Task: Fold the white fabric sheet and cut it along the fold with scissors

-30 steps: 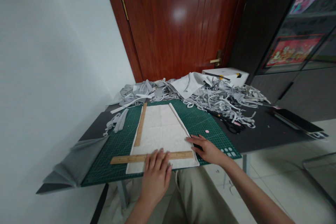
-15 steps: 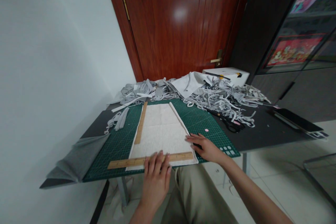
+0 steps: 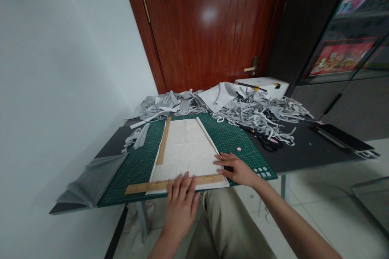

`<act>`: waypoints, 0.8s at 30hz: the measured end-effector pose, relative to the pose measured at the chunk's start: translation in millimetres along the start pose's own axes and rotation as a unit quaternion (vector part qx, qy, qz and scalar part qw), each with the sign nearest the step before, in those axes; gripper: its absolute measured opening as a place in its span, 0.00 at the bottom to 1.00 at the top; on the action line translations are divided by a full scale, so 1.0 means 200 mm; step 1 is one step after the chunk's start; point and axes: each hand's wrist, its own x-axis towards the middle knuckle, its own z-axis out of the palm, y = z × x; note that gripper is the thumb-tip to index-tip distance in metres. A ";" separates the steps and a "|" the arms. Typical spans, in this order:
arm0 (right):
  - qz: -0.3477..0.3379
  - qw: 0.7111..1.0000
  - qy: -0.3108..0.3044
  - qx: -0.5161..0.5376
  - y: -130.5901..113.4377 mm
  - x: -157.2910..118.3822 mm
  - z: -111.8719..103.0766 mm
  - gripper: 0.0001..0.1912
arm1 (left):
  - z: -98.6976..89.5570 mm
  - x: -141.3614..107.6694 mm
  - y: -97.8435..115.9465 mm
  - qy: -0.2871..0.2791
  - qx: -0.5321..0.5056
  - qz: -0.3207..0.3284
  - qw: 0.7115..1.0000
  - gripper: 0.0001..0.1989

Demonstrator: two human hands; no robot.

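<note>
A white cloth (image 3: 188,145) lies on the green cutting mat (image 3: 138,174), its right edge folded or rolled into a narrow strip. Flat across its near edge is a wooden ruler (image 3: 142,188), pressed by the spread fingers of my left hand (image 3: 180,202). At the cloth's lower right edge, my right hand (image 3: 238,170) rests with fingers stretched out onto the fabric. Something dark shows beneath that palm; I cannot make out what it is. A second wooden ruler (image 3: 163,143) runs along the cloth's left edge.
Grey and white fabric scraps (image 3: 252,109) are heaped at the back, beside a white box (image 3: 273,87). Black scissors (image 3: 267,143) lie right of the mat. A phone-like black slab (image 3: 343,137) sits farther right. Folded grey fabric (image 3: 91,182) hangs over the left corner.
My right hand has shifted very slightly along the cloth's edge. My left hand stays on the ruler, and the view has tilted a little.
</note>
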 end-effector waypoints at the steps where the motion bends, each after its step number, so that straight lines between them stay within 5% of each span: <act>1: 0.000 1.000 0.000 0.001 0.00 0.00 0.00 0.19 | 0.00 0.00 0.00 -0.002 -0.001 -0.001 1.000 0.23; 24: -0.009 1.000 -0.008 -0.018 0.04 -0.01 0.03 0.19 | -0.05 -0.03 0.05 -0.015 0.000 -0.026 1.000 0.23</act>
